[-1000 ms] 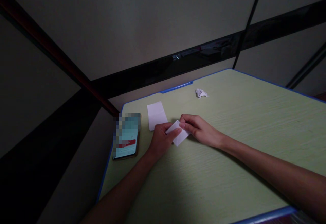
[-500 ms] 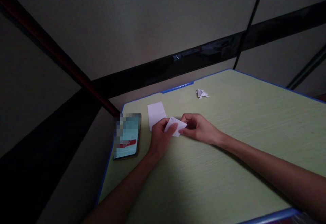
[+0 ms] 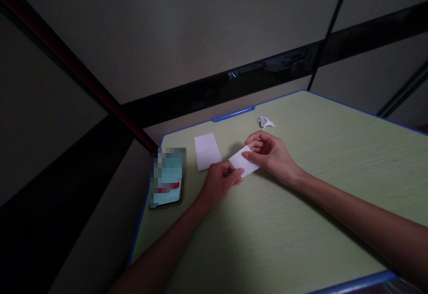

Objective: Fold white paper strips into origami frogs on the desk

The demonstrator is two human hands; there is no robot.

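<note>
I had both hands on the paper (image 3: 244,163), which sat near the far left part of the table (image 3: 301,213), low over the top; I could not tell whether it touched the surface. My left hand (image 3: 219,182) was curled, its thumb and fingertips closed on the paper's near left corner. My right hand (image 3: 271,155) came in from the other side, fingers bent narrow and pinching the far right edge. Gripping opposite ends like that seemed to keep the paper flat and taut between the hands, with its white face up towards me.

A second sheet (image 3: 207,151) lay flat just left of the paper, apart from it and within easy reach of my left hand. The phone (image 3: 167,179) lay at the table's left edge, screen lit and facing up, probably so I could read it. A folded figure (image 3: 266,122) sat near the far edge, beyond my right hand and out of the way.
</note>
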